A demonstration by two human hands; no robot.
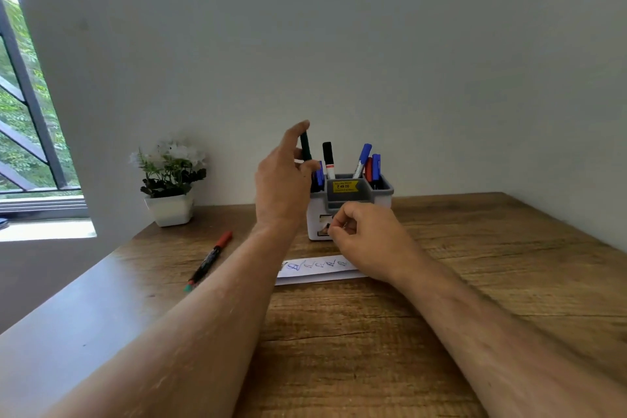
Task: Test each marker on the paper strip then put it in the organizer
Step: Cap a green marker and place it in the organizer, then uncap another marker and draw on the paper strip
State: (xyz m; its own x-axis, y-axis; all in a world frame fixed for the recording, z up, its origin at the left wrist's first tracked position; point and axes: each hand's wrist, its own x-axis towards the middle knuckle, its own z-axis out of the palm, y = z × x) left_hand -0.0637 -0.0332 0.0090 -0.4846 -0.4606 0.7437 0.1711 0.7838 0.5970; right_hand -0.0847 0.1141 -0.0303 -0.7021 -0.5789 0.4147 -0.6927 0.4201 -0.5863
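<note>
The left hand (283, 180) is raised over the left end of the organizer (349, 205), pinching a dark green marker (306, 146) upright between thumb and fingers; the marker's lower part is hidden behind the fingers, so whether its tip is already inside a compartment cannot be told. The right hand (368, 236) sits low in front of the organizer with fingers curled; whether they hold anything cannot be told. It covers much of the organizer's white front and the right end of the paper strip (317, 270), which lies flat on the wooden desk (475, 265) bearing several blue scribbles.

About five markers stand in the organizer: one black-capped (328, 159), three blue-capped (363, 159), one red (368, 169) partly hidden between the blue ones. One marker with a red cap (210, 260) lies on the desk to the left, well apart from the strip. One potted plant with white flowers (169, 180) stands by the wall; a window (23, 112) is cut off at the left edge.
</note>
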